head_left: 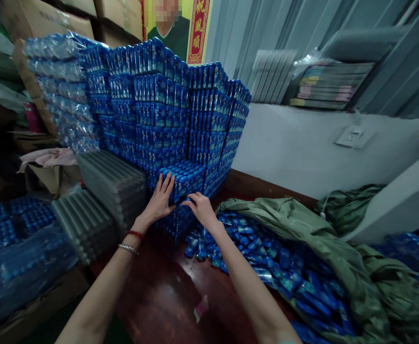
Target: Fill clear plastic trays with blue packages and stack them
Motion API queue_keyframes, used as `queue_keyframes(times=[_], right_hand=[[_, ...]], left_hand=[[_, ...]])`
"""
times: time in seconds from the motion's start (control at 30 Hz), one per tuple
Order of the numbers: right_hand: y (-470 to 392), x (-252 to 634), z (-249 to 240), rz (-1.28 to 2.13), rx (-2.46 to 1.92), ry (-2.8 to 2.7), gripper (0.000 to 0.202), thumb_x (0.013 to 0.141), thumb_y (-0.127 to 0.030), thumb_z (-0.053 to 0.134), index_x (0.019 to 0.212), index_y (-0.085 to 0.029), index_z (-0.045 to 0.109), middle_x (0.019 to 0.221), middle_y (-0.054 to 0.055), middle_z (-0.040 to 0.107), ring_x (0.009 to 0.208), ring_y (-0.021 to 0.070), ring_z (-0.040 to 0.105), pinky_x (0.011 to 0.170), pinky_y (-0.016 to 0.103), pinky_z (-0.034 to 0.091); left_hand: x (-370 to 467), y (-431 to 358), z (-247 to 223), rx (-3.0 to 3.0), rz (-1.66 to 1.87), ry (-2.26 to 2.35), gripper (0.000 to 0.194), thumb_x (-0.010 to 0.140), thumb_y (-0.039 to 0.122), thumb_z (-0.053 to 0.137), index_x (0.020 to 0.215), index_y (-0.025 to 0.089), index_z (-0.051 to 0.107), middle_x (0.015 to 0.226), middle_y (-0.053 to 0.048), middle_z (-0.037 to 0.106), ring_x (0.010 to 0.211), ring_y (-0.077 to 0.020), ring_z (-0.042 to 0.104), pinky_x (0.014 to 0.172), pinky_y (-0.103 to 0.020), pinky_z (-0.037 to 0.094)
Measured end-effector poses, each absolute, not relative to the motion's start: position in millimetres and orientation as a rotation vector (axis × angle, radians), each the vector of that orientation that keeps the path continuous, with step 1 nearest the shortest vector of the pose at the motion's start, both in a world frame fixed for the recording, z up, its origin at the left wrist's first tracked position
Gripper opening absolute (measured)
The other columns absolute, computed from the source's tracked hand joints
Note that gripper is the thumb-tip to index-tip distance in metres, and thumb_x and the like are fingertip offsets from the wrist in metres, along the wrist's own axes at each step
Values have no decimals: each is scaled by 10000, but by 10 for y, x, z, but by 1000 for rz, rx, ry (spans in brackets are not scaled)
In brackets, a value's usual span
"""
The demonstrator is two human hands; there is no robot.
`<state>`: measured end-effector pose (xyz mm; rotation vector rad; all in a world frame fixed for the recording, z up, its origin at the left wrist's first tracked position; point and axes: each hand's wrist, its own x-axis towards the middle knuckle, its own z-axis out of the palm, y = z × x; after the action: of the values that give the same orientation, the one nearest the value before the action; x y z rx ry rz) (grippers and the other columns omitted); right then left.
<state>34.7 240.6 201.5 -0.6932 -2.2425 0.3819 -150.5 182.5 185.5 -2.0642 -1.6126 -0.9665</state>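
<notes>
Small glossy blue bottles stand in tall, tightly packed stacks (pixel 159 110) in front of me. A lower block of the same bottles (pixel 186 172) juts out at the front of the stack. My left hand (pixel 160 198) lies against the left side of that block, fingers stretched and apart. At the block's front face, my right hand (pixel 201 209) has its thumb and fingers closed around the end of a blue bottle (pixel 187 201), partly hidden by the fingers. Loose blue bottles (pixel 245 239) lie heaped just right of my right hand.
A green sack (pixel 302 220) lies open around the loose bottles. Grey corrugated trays (pixel 111 181) are piled on the left, beside plastic-wrapped bottles (pixel 23 258). A scrap (pixel 201 308) lies on the dark red surface (pixel 159 286). A white wall (pixel 281 143) borders the right.
</notes>
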Motion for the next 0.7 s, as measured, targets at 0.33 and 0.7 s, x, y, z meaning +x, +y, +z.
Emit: queue_keyframes(times=[0.33, 0.7], right_hand=[[2345, 321, 2398, -321, -545, -2853, 171, 902, -313, 523, 958, -174, 606, 897, 50, 578, 795, 163, 629, 628, 226, 439], [2394, 237, 2432, -436, -433, -2903, 89, 895, -248, 535, 916, -200, 607, 905, 58, 596, 798, 167, 623, 634, 242, 468]], left_hand=[[-1526, 1830, 1857, -2095, -976, -1584, 1084, 718, 282, 690, 1463, 190, -92, 1543, -161, 0, 1390, -378, -102, 1095, -589, 171], [-1527, 1840, 1852, -2066, -946, -1559, 1083, 720, 371, 678, 1465, 151, -77, 1539, -174, 0, 1387, -402, -85, 1086, -597, 190]])
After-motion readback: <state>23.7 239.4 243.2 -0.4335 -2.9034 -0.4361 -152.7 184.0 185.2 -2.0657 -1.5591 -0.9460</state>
